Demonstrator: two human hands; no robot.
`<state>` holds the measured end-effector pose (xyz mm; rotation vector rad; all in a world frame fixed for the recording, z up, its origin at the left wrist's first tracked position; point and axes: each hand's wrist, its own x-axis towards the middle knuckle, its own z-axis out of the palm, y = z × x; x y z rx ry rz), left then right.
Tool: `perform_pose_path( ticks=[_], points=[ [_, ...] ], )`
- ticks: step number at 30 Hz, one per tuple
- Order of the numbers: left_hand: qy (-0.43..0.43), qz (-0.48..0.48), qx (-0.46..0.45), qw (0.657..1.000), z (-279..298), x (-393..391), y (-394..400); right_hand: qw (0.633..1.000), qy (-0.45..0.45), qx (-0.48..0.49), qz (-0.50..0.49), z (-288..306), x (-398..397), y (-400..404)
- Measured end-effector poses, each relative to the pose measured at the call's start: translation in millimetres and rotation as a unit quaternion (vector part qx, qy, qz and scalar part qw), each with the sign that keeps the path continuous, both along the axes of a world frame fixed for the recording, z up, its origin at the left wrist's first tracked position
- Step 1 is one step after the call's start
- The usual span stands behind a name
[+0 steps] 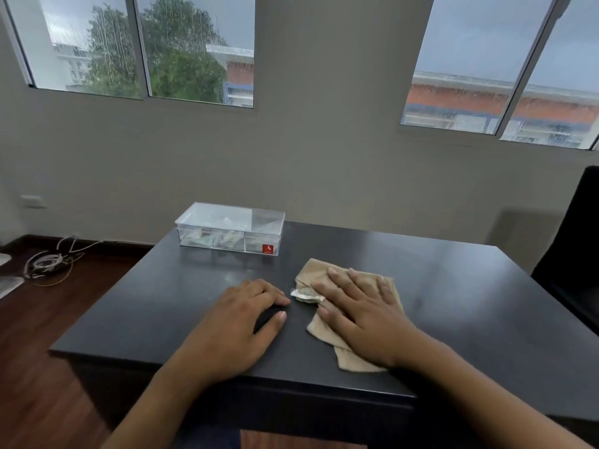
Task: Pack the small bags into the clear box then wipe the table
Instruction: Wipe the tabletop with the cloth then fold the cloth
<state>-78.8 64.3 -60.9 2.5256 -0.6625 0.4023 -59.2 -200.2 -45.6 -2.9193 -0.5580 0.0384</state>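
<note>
Surroundings: your dark rectangular table [453, 286] fills the middle of the frame; a black chair [573, 264] stands at the right edge and loose pale cables [52, 262] lie on the wooden floor at left.
Clear box: the clear rectangular plastic box [230, 229] with a red sticker sits at the table's far left edge, small bags visible inside.
Loose bag: one small clear plastic bag [304, 295] lies centre frame, between your hands.
Left hand: your left hand [236, 328] rests palm down, fingers loosely curled, gripping nothing.
Right hand: your right hand [359, 315] is spread flat on the beige folded cloth [327, 332], pressing it to the table, forefinger touching the bag.
</note>
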Motion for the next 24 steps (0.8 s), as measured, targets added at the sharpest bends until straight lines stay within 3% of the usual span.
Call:
perform_pose_path(
  ticks=[5, 9, 15, 24],
  points=[
    [0.006, 0.016, -0.016, 1.000, -2, -7, 26, 1.000, 0.007, 0.008, -0.027, 5, -26, -52],
    [-0.007, 0.073, -0.025, 0.997, 0, -9, 59, 0.996, -0.005, -0.016, -0.087, 1, -13, -44],
    [-0.001, 0.226, -0.002, 0.974, -5, -6, 95, 0.997, -0.007, -0.025, -0.071, 0, -8, 36],
    [0.032, 0.237, 0.000, 0.971, -2, -9, 92, 0.998, -0.022, 0.017, 0.049, -1, -6, 166]
  ],
)
